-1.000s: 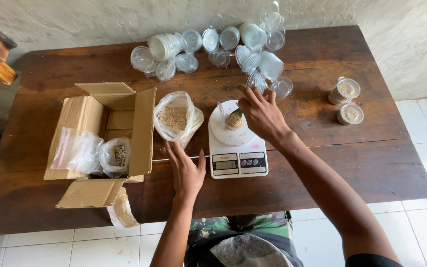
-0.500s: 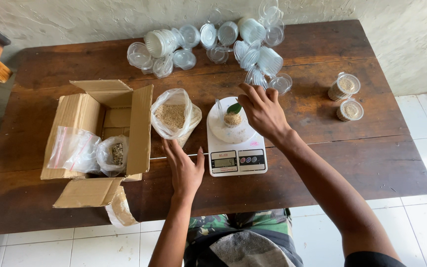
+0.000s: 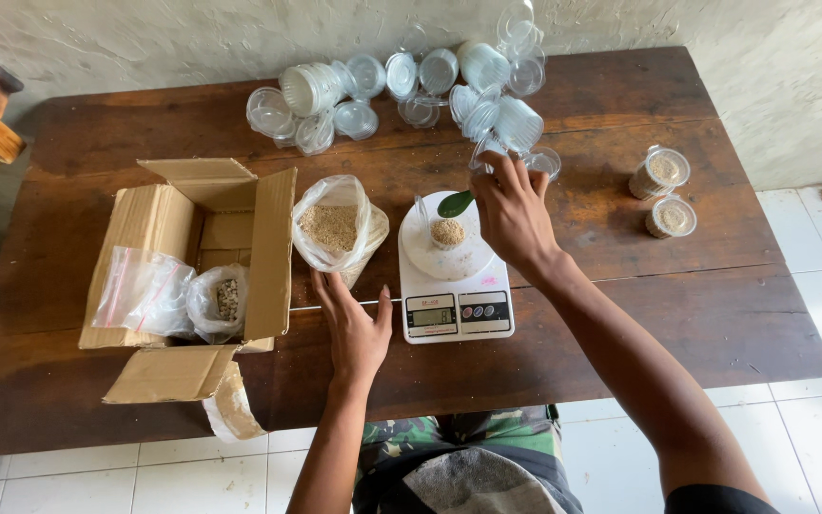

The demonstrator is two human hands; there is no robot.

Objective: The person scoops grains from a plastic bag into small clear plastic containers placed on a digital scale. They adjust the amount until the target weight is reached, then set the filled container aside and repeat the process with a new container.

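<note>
On the white scale (image 3: 456,286) sits one small cup of grain (image 3: 446,232); the right hand (image 3: 511,211) pinches a green spoon (image 3: 456,203) over it. Left hand (image 3: 354,328) rests flat, fingers spread, near one grain bag (image 3: 333,227). Two filled lidded cups (image 3: 666,190) stand right, one cardboard box (image 3: 192,252) left, perhaps fifteen empty clear cups (image 3: 411,81) far.

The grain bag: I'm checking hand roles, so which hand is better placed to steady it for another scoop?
Left. The left hand lies flat on the table just below the grain bag, empty. The right hand holds the green spoon over the cup on the scale.
</note>
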